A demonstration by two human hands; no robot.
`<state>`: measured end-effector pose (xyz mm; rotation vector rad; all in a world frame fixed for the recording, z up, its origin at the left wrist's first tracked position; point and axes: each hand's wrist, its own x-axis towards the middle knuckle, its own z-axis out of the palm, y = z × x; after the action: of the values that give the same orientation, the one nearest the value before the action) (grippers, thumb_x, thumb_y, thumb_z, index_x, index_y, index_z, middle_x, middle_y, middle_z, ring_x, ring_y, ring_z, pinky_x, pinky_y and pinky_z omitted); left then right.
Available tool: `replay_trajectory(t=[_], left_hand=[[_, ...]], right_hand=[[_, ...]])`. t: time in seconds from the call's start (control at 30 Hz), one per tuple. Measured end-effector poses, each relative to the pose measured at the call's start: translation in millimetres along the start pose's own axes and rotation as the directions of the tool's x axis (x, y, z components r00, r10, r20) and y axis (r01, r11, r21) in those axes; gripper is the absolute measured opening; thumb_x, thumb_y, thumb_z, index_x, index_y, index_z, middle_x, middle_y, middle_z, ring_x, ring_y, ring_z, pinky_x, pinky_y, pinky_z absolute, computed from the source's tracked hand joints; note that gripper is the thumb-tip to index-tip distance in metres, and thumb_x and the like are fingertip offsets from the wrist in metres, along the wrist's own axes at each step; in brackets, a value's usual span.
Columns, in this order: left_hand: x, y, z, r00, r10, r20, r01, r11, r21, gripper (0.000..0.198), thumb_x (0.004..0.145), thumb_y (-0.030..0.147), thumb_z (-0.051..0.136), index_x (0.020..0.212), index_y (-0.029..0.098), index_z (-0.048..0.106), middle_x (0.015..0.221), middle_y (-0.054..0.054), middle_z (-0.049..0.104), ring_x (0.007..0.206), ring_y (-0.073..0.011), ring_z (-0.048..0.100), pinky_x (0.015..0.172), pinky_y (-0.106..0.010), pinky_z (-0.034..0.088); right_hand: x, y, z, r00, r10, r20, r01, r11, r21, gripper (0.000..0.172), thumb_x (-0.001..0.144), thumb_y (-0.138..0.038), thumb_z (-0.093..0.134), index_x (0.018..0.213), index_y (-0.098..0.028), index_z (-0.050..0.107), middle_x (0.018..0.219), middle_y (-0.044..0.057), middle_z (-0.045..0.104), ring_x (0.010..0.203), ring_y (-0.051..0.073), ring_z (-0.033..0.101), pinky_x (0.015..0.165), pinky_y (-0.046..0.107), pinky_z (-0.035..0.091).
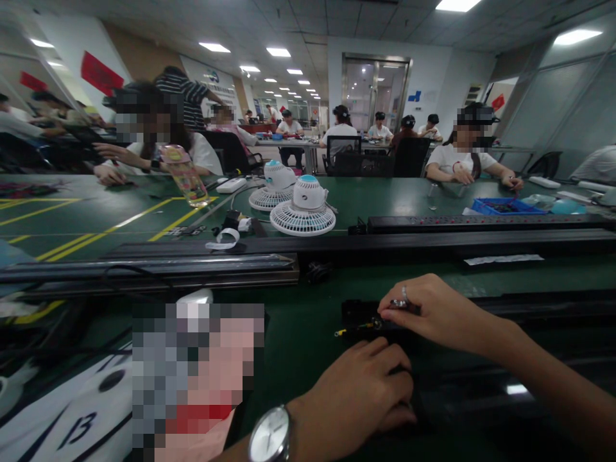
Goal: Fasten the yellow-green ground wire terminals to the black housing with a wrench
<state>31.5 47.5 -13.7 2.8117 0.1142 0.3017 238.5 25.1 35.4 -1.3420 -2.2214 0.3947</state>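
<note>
My right hand [428, 314], wearing rings, is bent down over the end of a long black housing [356, 309], its fingers pinched together. At those fingertips is a short yellow-green wire [368, 326] with a small ring terminal [337, 333] sticking out to the left. Just below and nearer to me, my left hand [366, 385] lies with its fingers curled, close to the housing's near side. What its fingers hold, if anything, is hidden. A silver watch [270, 433] is on the left wrist.
Long black bars [433, 242] cross the table ahead, one a power strip [481, 222]. Two white fans [303, 215], a bottle [187, 176] and a blue tray [505, 205] stand beyond. A blurred-out item [206, 378] and a white bag [81, 410] lie left. Several people sit around.
</note>
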Motion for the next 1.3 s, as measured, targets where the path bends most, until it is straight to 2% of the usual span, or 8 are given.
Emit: replay_trajectory(t=[0.17, 0.47, 0.63, 0.73, 0.9, 1.07, 1.3], left_hand=[[-0.3, -0.1, 2.1, 1.0, -0.004, 0.023, 0.004, 1.0, 0.012, 0.02, 0.093, 0.039, 0.067, 0.095, 0.019, 0.068, 0.112, -0.005, 0.064, 0.099, -0.021, 0.06, 0.085, -0.034, 0.05], [1.4, 0.2, -1.9, 1.0, -0.001, 0.005, 0.001, 1.0, 0.003, 0.02, 0.092, 0.038, 0.069, 0.092, 0.018, 0.067, 0.11, -0.005, 0.064, 0.095, -0.0197, 0.06, 0.08, -0.032, 0.051], [1.2, 0.4, -1.3, 1.0, -0.007, 0.011, 0.007, 1.0, 0.003, 0.018, 0.093, 0.036, 0.069, 0.093, 0.018, 0.068, 0.111, -0.005, 0.064, 0.096, -0.0194, 0.06, 0.08, -0.032, 0.051], [0.7, 0.4, -0.2, 1.0, -0.005, -0.002, 0.005, 1.0, 0.003, 0.018, 0.092, 0.036, 0.07, 0.092, 0.018, 0.068, 0.111, -0.005, 0.064, 0.097, -0.0197, 0.061, 0.079, -0.032, 0.05], [0.1, -0.1, 0.6, 1.0, -0.01, 0.005, 0.01, 1.0, -0.007, 0.018, 0.091, 0.036, 0.071, 0.092, 0.018, 0.067, 0.112, -0.005, 0.064, 0.097, -0.0198, 0.06, 0.081, -0.032, 0.051], [0.3, 0.0, 0.3, 1.0, -0.014, 0.008, 0.014, 1.0, -0.008, 0.019, 0.091, 0.036, 0.071, 0.091, 0.018, 0.066, 0.111, -0.005, 0.064, 0.095, -0.0191, 0.061, 0.079, -0.031, 0.051], [-0.5, -0.5, 1.0, 1.0, -0.009, -0.01, 0.009, 1.0, -0.007, 0.019, 0.091, 0.037, 0.071, 0.092, 0.018, 0.067, 0.112, -0.005, 0.064, 0.097, -0.0196, 0.061, 0.079, -0.032, 0.05]], right_hand=[[-1.0, -0.6, -5.8, 0.999, 0.004, 0.053, -0.005, 1.0, 0.026, 0.015, 0.096, -0.021, 0.062, 0.094, -0.02, 0.077, 0.092, 0.002, 0.079, 0.084, 0.017, 0.072, 0.076, 0.027, 0.05], [-1.9, -2.9, -9.7, 0.994, 0.091, 0.056, -0.093, 0.995, 0.033, 0.016, 0.088, -0.016, 0.064, 0.095, -0.02, 0.077, 0.088, 0.002, 0.078, 0.076, 0.017, 0.071, 0.068, 0.026, 0.05], [-2.8, 1.2, -10.3, 0.997, 0.048, 0.061, -0.05, 0.998, 0.029, 0.02, 0.082, -0.006, 0.059, 0.087, -0.018, 0.075, 0.085, 0.001, 0.073, 0.071, 0.013, 0.065, 0.065, 0.024, 0.047], [-2.1, 3.6, -10.2, 0.996, 0.081, 0.035, -0.082, 0.996, 0.032, 0.023, 0.084, -0.005, 0.057, 0.09, -0.018, 0.075, 0.084, 0.001, 0.071, 0.066, 0.012, 0.062, 0.059, 0.023, 0.044], [0.0, 0.9, -6.5, 0.995, 0.095, 0.017, -0.095, 0.994, 0.056, 0.023, 0.088, -0.006, 0.057, 0.094, -0.018, 0.075, 0.087, 0.001, 0.072, 0.07, 0.013, 0.064, 0.063, 0.024, 0.045], [-1.9, 1.3, -5.2, 0.991, 0.128, 0.034, -0.123, 0.987, -0.107, 0.014, 0.091, -0.015, 0.062, 0.092, -0.019, 0.075, 0.086, 0.002, 0.073, 0.075, 0.016, 0.065, 0.065, 0.026, 0.045], [-2.4, 2.3, -2.0, 0.958, 0.224, 0.178, -0.129, 0.894, -0.429, 0.01, 0.091, -0.022, 0.068, 0.094, -0.023, 0.078, 0.086, 0.005, 0.077, 0.08, 0.024, 0.072, 0.062, 0.029, 0.043]])
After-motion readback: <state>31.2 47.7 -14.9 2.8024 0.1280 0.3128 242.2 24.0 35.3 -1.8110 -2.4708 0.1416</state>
